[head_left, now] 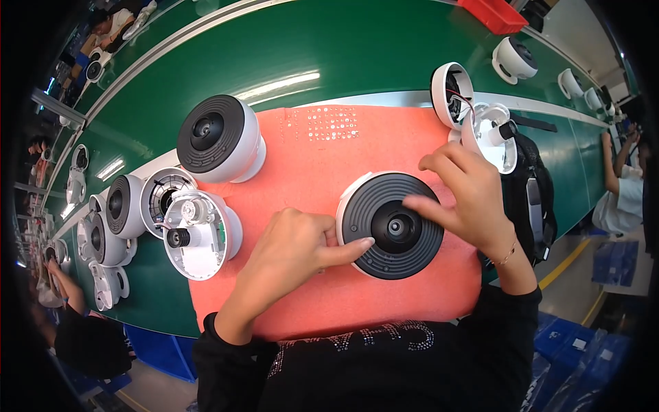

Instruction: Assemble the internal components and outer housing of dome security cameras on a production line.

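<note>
One round camera unit (393,226), white shell, black ribbed faceplate (415,259), small central lens (395,226) turned upward; placed on a salmon-orange mat (288,168), ahead of the wearer's torso and between the two hands; face circular, so no long axis to record. Left hand (283,250): the nearer, in contact, lying to the left of and slightly below the unit; thumb laid across the faceplate's lower-left rim, fingers curled at the side of the shell, gripping the edge (fingertips hidden). Right hand (473,196): raised to the upper right of the unit, wrist bent inward, fingers loosely curled and grasping nothing visible, thumb stretched over the faceplate's upper-right part; whether it touches, cannot tell. Adjacent, upper left: one assembled camera (218,134), black face tilted toward the viewer. Adjacent, left: one disassembled housing (199,240), white interior exposed, with a black lens barrel (178,237). Beyond the right hand: one two-part housing (491,141), its halves joined by a red wire (456,94). At the mat's far side: small screws (333,123) in rows. Underlying all: a green workbench (357,62), with a red bin (493,15) at its far edge
</note>
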